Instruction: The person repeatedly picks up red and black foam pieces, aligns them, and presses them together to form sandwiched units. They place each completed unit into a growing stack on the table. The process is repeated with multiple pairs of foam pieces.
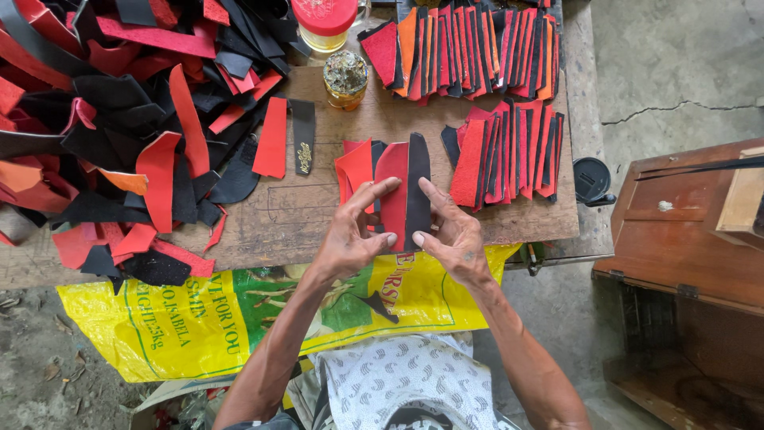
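Left of the glue jar lies the heap of leather offcuts, and below the jar the left hand and right hand pinch a red piece and black piece together on the wooden surface, so the edges should stay aligned under even thumb pressure.

Loose scraps lie left of sorted rows (on board).

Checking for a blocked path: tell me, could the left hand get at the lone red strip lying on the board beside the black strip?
Probably yes. The left hand is pressing the red and black pieces, and the lone red strip lies up and to its left on bare wooden board, with nothing standing between them.
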